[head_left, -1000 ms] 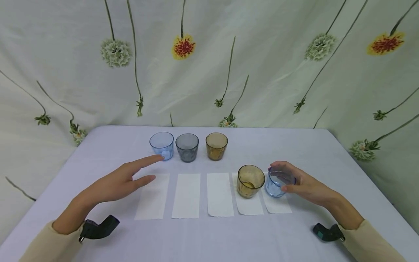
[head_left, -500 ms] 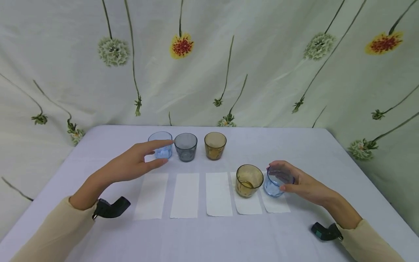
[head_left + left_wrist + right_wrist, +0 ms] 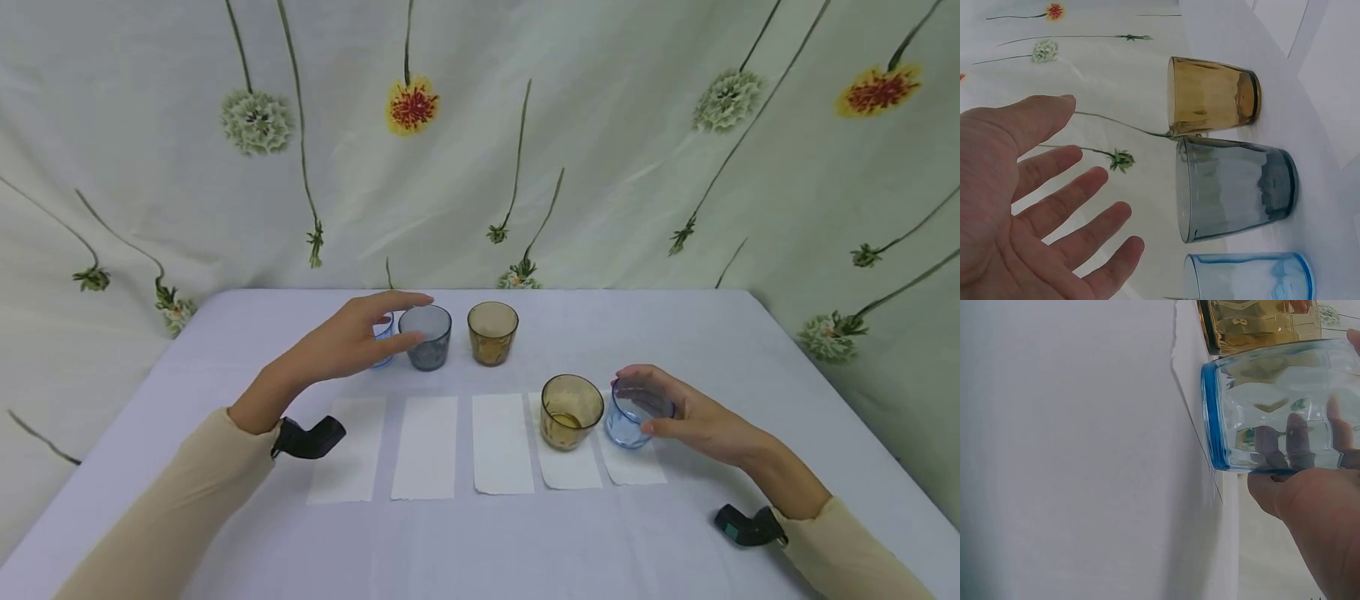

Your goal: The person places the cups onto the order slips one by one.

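My right hand (image 3: 705,423) grips a clear blue glass (image 3: 627,428) on the rightmost white paper strip; fingers curl round its far side in the right wrist view. Close on its left, an amber glass (image 3: 566,435) stands upright on the neighbouring strip. In the back row, my left hand (image 3: 341,340) hovers by a grey glass (image 3: 430,353), fingers loosely spread. The left wrist view shows a gap between the fingertips and that grey glass. Another blue glass (image 3: 1254,278) is partly hidden behind the left hand in the head view. Right of the grey one is a second amber glass (image 3: 492,343).
Three more paper strips lie to the left: a far-left strip (image 3: 348,458), a second strip (image 3: 425,450) and a middle strip (image 3: 502,446). A white cloth covers the table (image 3: 480,550), and a flower-printed curtain (image 3: 600,125) hangs behind it.
My left hand has moved away from me and to the right, from before the back blue glass to beside the grey glass. The right hand keeps its hold on the front blue glass.
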A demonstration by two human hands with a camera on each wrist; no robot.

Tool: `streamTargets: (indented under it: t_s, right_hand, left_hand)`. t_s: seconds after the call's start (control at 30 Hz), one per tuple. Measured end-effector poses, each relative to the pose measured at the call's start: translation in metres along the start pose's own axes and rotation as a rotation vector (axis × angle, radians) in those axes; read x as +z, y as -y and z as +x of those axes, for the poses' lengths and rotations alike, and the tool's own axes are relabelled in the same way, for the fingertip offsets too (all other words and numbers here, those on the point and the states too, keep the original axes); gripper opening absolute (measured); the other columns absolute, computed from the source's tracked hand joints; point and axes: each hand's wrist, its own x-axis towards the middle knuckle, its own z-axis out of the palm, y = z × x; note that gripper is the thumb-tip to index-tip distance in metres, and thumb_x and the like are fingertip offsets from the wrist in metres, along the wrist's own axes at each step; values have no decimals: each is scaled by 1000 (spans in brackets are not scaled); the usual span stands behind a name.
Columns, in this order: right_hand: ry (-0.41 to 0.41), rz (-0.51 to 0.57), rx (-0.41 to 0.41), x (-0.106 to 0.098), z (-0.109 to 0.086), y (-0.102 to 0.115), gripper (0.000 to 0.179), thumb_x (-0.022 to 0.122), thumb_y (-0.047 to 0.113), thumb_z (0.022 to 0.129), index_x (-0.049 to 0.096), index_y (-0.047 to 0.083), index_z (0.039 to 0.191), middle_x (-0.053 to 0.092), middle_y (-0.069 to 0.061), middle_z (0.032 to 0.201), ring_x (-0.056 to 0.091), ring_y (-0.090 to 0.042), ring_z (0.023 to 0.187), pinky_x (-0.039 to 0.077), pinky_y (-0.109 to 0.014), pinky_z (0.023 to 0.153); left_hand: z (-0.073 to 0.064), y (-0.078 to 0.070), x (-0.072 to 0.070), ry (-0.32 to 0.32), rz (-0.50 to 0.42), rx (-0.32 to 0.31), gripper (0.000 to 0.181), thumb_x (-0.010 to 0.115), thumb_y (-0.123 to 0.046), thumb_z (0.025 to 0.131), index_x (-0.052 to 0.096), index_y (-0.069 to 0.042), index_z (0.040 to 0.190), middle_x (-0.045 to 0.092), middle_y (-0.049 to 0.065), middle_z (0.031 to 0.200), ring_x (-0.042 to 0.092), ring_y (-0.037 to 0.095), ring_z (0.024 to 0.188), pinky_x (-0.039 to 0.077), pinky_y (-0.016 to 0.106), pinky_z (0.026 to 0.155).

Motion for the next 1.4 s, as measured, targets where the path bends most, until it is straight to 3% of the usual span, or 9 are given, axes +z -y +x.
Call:
streamTargets:
  t_s: [0.27, 0.43, 0.57, 0.8, 1.03, 1.4]
  right_hand:
    - [4, -14, -17, -2, 2, -1, 60, 63, -1, 94, 35, 4, 148, 41, -16, 148, 44, -6, 134, 34, -11, 106]
    - [3, -10, -17, -2, 2, -1, 60, 63, -1, 94, 36, 4, 147, 38, -25, 148, 44, -5, 133, 35, -12, 106]
    - [0, -20, -13, -2, 2, -1, 60, 63, 0, 94, 36, 4, 147, 41, -20, 148, 44, -4, 134, 34, -11, 106]
    - [4, -12, -23, -5, 2, 0, 59, 62, -1, 95, 36, 4, 147, 43, -16, 147, 44, -9, 134, 35, -12, 107]
    - [-1, -18, -19, -4, 1, -1, 59, 63, 0, 94, 36, 4, 147, 47, -3, 145, 44, -7, 134, 34, -12, 107]
    - [-6, -26, -13, -3, 2, -1, 58, 63, 0, 94, 37, 5, 146, 43, -17, 146, 45, -8, 134, 34, -12, 106]
  left_hand:
    - [24, -6, 12, -35, -38, 20, 48, 67, -27, 97, 55, -14, 142, 54, 4, 147, 47, 29, 139, 41, 52, 110]
    - [39, -11, 20, -54, -75, 28, 50, 70, -26, 95, 56, -12, 140, 57, 6, 143, 50, 30, 135, 39, 49, 112]
    - [51, -12, 28, -58, -143, 6, 50, 72, -28, 93, 57, -14, 138, 57, 4, 140, 49, 27, 135, 37, 47, 115]
    - [72, -4, 42, -76, -217, -5, 47, 73, -29, 92, 60, -13, 134, 58, 5, 140, 48, 30, 135, 35, 51, 115]
    - [86, 2, 54, -113, -250, -49, 41, 70, -32, 94, 63, -13, 130, 59, 5, 138, 50, 29, 132, 33, 49, 117]
    - [96, 1, 68, -88, -268, -37, 41, 73, -30, 92, 64, -13, 128, 58, 5, 140, 48, 25, 135, 38, 53, 112]
